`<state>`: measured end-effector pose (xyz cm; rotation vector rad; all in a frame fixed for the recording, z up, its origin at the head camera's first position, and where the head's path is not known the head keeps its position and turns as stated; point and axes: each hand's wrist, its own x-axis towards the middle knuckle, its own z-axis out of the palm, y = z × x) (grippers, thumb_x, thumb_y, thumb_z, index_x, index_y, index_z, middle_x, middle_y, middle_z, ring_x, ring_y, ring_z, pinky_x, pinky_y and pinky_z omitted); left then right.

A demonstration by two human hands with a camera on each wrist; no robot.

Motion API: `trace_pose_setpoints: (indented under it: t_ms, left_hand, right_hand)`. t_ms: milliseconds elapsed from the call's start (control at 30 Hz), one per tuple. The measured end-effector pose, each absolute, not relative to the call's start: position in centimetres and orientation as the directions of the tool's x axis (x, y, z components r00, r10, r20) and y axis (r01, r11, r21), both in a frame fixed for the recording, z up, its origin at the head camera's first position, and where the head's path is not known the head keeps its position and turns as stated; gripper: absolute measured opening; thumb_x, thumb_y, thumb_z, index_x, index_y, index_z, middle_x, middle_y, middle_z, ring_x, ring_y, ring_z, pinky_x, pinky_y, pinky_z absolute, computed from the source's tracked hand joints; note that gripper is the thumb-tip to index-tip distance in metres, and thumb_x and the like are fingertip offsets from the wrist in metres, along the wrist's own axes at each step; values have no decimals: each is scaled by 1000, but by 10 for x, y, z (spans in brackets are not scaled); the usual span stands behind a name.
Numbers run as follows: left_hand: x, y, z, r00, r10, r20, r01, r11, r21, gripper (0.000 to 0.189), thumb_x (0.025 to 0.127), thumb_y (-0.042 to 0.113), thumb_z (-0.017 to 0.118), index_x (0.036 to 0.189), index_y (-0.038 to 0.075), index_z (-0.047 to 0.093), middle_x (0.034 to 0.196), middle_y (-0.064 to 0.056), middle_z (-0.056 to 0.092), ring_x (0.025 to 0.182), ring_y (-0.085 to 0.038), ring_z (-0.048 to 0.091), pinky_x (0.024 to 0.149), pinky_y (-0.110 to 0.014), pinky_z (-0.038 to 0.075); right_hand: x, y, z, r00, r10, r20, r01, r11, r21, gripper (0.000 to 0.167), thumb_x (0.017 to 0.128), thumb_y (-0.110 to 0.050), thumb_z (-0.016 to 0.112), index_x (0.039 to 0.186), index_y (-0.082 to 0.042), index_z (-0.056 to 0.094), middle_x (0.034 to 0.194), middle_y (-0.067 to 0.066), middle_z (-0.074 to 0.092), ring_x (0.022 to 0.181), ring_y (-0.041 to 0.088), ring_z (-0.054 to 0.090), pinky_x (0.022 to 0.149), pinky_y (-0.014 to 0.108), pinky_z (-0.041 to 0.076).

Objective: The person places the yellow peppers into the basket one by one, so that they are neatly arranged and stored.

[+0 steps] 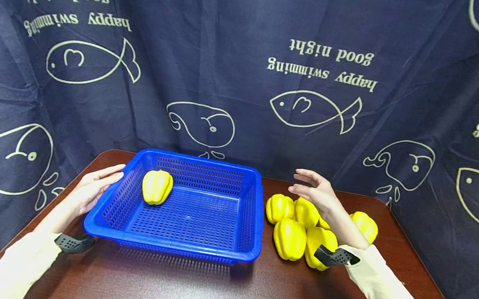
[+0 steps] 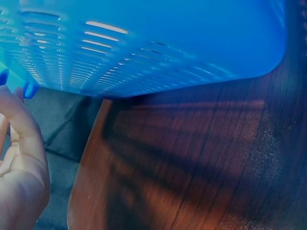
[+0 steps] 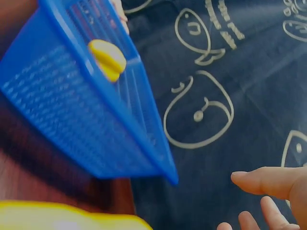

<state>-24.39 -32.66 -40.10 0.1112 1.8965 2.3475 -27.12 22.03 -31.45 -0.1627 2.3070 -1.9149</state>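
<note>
A blue plastic basket (image 1: 182,248) stands on the table, with one yellow bell pepper (image 1: 156,187) in its left part. My left hand (image 1: 90,190) is at the basket's left side, its fingertips touching the rim; in the left wrist view the hand (image 2: 21,167) is partly cut off. To the right of the basket lie several more yellow bell peppers (image 1: 289,239). Above this group hovers my right hand (image 1: 319,195), fingers spread and apart from the peppers. Nothing lies between its thumb and fingers (image 3: 259,182). The right forearm hides part of the peppers behind it.
The brown wooden table (image 1: 186,292) ends at the back against a dark blue curtain (image 1: 240,70) printed with white fish and lettering. One pepper (image 1: 364,226) lies to the right of the right forearm. Both wrists wear black straps (image 1: 71,243).
</note>
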Motion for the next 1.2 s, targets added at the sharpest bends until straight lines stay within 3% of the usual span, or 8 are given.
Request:
trace_pose_setpoints:
  t_ms: [233,433,567,800,967,1200]
  left_hand:
    - [-244,-326,-400,-990,140,-24,-51,-197,979,30,99,16,52,124,31,60,101,15,71,88,-6,70,73,-23,58]
    - [-244,-325,-399,-988,153,-31,-66,-233,970,29,100,14,50,118,32,64,101,13,72,87,-8,71,72,-24,58]
    - [-244,-325,-399,-988,151,-35,-71,-241,968,29,100,14,50,117,33,64,101,13,72,87,-8,71,72,-24,58]
    - [-243,-324,-400,-988,150,-31,-67,-244,967,29,101,14,49,120,31,62,101,12,72,88,-8,71,73,-24,58]
    - [-243,-325,-400,-988,154,-27,-66,-253,965,29,101,14,48,118,32,63,101,12,73,88,-8,71,72,-24,58]
    - [-243,-325,-401,-989,144,-37,-71,-241,968,28,100,15,49,118,33,63,100,13,72,87,-7,71,72,-23,58]
  right_hand:
    - [-264,252,-331,-992,-119,-40,18,176,-984,61,90,-7,65,142,2,35,107,-14,55,83,-3,67,81,13,52]
    - [-262,281,-343,-998,-62,-7,0,104,-995,34,89,-5,65,116,-24,54,95,-24,61,80,-3,67,77,12,51]
    - [-266,303,-356,-999,-25,48,-49,44,-998,33,89,-2,63,106,-30,56,93,-23,64,79,-2,68,77,12,52]
    - [-306,370,-412,-990,51,129,-133,-76,-988,49,74,-11,83,117,-21,61,98,-15,69,80,5,72,70,15,55]
    - [-304,392,-417,-983,117,139,-148,-72,-986,45,74,-6,81,109,-27,63,94,-17,70,77,3,71,68,14,54]
    - [-323,445,-457,-952,227,207,-215,-12,-977,51,77,-3,79,124,-14,60,98,-15,71,78,2,71,68,14,55]
